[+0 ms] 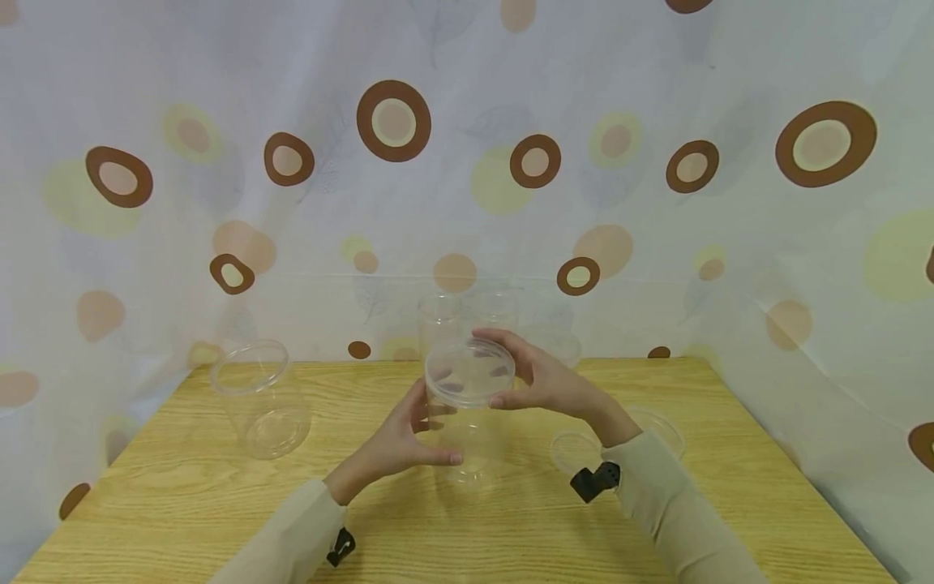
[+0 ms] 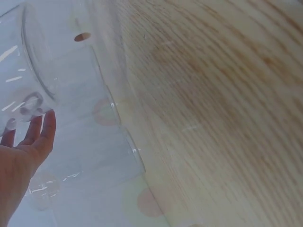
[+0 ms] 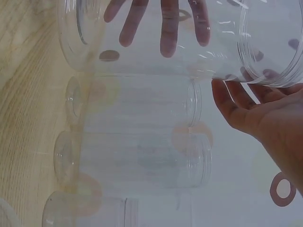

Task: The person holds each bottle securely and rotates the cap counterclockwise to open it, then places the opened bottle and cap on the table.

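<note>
At the left of the desk [image 1: 547,527] is an open tub [image 1: 266,405]; right of it, the left hand [image 1: 397,438] curves part-open around the side of a clear jar [image 1: 474,444]. The jar lies between both hands, long axis upright; whether its base touches the desk, I cannot tell. The right hand [image 1: 546,380], higher and nearer the lid [image 1: 470,371], grips the lid's rim between thumb and fingers.

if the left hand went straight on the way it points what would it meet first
The clear jar that the left hand grips; past it, perhaps the clear containers standing behind, though depth is hard to judge.
</note>
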### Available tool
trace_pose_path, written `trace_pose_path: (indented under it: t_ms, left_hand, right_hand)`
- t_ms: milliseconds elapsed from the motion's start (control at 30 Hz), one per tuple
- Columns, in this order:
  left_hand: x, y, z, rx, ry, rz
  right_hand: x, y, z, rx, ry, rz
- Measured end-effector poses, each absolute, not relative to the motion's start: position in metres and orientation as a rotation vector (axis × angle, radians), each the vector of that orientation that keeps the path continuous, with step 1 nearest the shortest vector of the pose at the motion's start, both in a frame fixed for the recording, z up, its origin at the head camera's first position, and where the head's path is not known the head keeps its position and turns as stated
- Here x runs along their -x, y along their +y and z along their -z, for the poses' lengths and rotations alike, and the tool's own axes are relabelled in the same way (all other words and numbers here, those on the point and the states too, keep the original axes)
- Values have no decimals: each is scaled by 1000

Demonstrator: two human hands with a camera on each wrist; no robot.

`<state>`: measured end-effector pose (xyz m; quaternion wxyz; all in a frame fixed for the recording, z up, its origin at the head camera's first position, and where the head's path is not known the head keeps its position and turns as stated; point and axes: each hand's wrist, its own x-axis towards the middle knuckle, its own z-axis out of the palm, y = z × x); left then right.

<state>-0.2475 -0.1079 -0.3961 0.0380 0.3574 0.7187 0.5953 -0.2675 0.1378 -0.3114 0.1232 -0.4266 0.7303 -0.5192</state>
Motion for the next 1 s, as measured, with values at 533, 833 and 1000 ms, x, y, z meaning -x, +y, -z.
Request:
trace_pose_path:
  t_ms: [533, 833, 1000]
  left_hand:
    - [229, -103, 374, -924, 2325, -1894]
    - [230, -102, 376, -937, 2329, -1886]
    - [229, -104, 376, -960, 2285, -1887]
  right_hand:
    - [240, 115, 318, 934, 2657, 1602]
    - [243, 113, 319, 907, 2667, 1636]
    - [254, 122, 316, 1036, 2516, 1584]
